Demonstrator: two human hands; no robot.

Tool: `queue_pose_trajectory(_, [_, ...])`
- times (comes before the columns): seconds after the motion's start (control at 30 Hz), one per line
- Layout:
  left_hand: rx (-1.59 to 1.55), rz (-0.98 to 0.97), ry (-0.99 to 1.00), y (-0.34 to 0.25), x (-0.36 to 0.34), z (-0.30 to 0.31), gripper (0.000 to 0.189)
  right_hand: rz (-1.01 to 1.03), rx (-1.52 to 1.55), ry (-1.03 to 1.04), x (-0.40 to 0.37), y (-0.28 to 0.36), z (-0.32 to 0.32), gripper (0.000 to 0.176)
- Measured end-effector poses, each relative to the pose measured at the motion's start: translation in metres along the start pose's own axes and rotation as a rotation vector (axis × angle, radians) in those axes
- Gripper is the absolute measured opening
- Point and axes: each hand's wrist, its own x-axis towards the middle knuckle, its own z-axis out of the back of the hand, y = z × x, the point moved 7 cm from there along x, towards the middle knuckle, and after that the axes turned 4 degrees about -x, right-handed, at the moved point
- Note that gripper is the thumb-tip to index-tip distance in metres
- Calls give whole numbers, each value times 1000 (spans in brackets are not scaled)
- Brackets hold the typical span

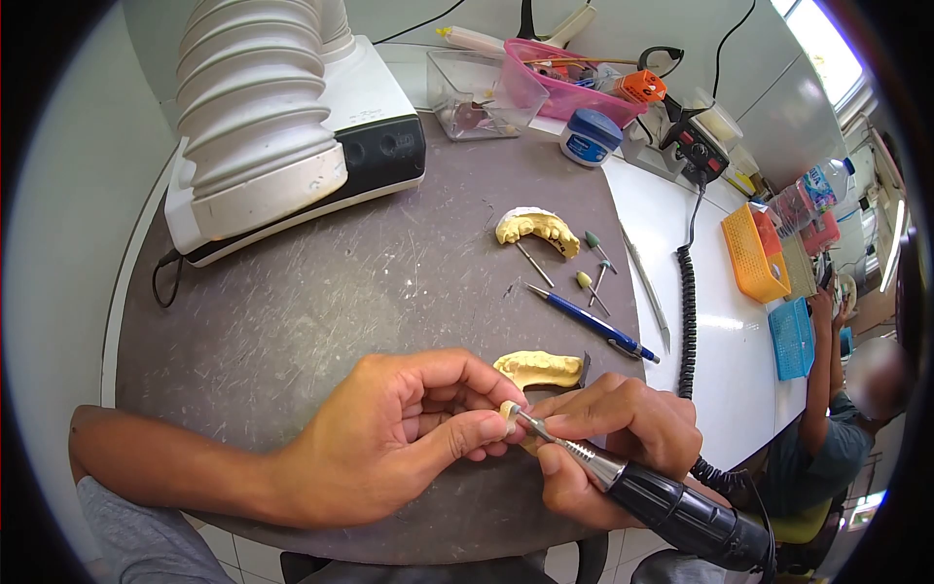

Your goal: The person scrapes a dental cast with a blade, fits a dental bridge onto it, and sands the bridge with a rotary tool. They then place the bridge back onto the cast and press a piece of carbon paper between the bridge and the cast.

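Note:
My left hand (389, 443) pinches a small cream dental piece, which looks like a crown (508, 413), between thumb and fingertips. My right hand (623, 419) is wrapped round a black and silver micromotor handpiece (686, 506). The handpiece's tip meets the small piece, and the two hands nearly touch there. Just beyond them lies a yellow plaster dental model (538, 369), partly hidden by my fingers. Farther up the table sits a second, arch-shaped plaster model (535, 228). Beside it are several mounted burs (585, 280) and a blue mechanical pencil (595, 322).
A white machine (384, 92) with a ribbed hose (255, 107) stands at the back left. Behind are a clear box (477, 107), a pink basket (555, 92) and a blue-lidded jar (590, 138). The coiled cord (687, 321) runs down the right. A person (827, 428) sits farther right.

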Motion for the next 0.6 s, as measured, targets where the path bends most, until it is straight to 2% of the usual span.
queue_pose_trajectory(0.37, [40, -3, 16, -1, 1, 0, 22, -31, 84, -17, 1, 4, 2, 19])
queue_pose_trajectory(0.47, [22, -31, 9, -2, 3, 3, 22, -23, 148, -33, -4, -4, 5, 25])
queue_pose_trajectory(0.6, [-78, 3, 29, -1, 6, 5, 22, -54, 129, -53, -3, -4, 5, 24])
